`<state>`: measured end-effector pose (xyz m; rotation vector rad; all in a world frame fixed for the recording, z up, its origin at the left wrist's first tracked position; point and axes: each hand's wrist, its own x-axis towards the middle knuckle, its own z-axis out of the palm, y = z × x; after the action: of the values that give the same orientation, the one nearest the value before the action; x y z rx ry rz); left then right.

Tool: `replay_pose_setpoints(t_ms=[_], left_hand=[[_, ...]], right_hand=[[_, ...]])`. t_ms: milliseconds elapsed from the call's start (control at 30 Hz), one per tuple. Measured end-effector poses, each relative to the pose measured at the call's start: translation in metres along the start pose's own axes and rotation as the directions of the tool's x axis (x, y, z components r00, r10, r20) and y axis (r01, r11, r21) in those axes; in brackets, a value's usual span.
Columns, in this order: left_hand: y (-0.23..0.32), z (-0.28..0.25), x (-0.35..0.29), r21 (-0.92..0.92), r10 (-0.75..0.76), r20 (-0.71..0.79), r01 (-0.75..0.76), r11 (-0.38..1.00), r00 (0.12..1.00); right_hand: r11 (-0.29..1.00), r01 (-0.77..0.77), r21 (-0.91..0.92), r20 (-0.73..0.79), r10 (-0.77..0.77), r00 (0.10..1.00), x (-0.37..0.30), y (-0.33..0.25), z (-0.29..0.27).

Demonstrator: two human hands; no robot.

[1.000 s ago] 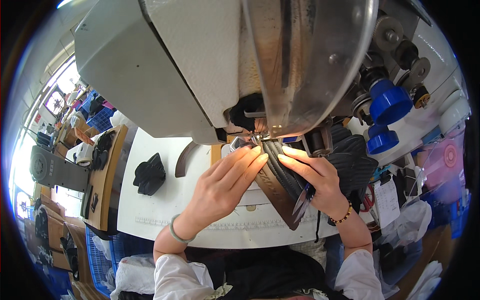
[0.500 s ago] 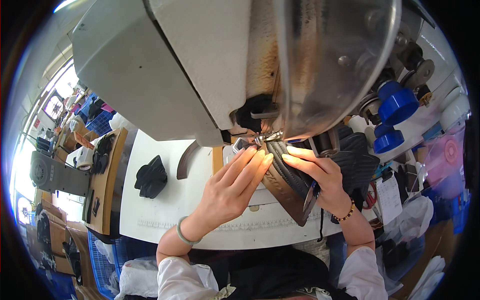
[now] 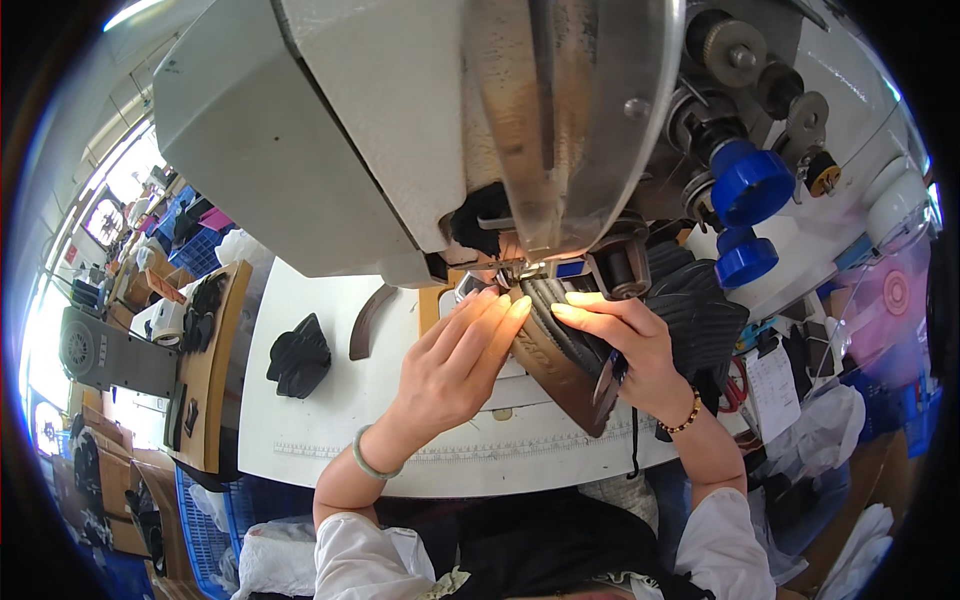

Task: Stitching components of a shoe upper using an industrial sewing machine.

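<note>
A brown strip (image 3: 560, 374) with pressed-in markings runs under the sewing machine's needle area (image 3: 525, 270), a black padded band (image 3: 558, 325) along its right side. My left hand (image 3: 452, 362) presses the strip's left edge, fingers close together and tips just in front of the needle. On the band's other side, my right hand (image 3: 640, 355) pinches the black material with its fingers. A pointed metal tool (image 3: 606, 378), perhaps thread snips, pokes out under the right palm, mostly hidden. Where the strip meets the needle is hard to make out.
The machine head (image 3: 300, 140) fills the top, with blue tension knobs (image 3: 750, 187) at right. A black folded piece (image 3: 299, 357) and a curved brown strip (image 3: 372, 322) lie on the white table (image 3: 330, 430). Black ribbed pieces (image 3: 700, 310) and red-handled scissors (image 3: 735, 388) are at right.
Both hands and the brown strip with its black band have shifted slightly up and left in the picture. The machine head also appears farther left, showing more of the knobs.
</note>
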<state>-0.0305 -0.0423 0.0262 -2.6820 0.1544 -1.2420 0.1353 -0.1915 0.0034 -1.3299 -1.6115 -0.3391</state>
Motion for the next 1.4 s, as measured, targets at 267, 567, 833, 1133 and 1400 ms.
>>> replay_pose_setpoints(t_ms=[267, 567, 833, 1133, 1400], left_hand=[[0.005, -0.001, 0.005, 0.022, 0.018, -0.102, -0.016, 1.0, 0.995], [0.0, 0.004, -0.003, -0.177, -0.087, -0.218, 0.049, 0.983, 0.972], [0.004, -0.003, -0.004, 0.061, 0.137, -0.086, -0.132, 0.989, 0.987], [-0.002, -0.002, -0.004, 0.071, 0.163, -0.09, -0.157, 0.985, 0.982], [-0.005, 0.007, -0.005, 0.004, 0.069, -0.147, -0.07, 0.998, 0.987]], right_hand=[[0.991, -0.041, 0.125, 0.014, 0.039, 0.999, -0.001, 0.001, -0.005], [0.979, -0.006, 0.205, 0.025, 0.001, 1.0, -0.003, 0.012, -0.006], [0.984, 0.009, 0.18, 0.026, -0.014, 1.0, -0.004, 0.014, -0.007], [0.988, 0.046, 0.145, -0.008, -0.045, 0.999, -0.006, 0.01, -0.001], [0.995, -0.011, 0.099, -0.009, 0.012, 1.0, 0.002, 0.006, 0.002]])
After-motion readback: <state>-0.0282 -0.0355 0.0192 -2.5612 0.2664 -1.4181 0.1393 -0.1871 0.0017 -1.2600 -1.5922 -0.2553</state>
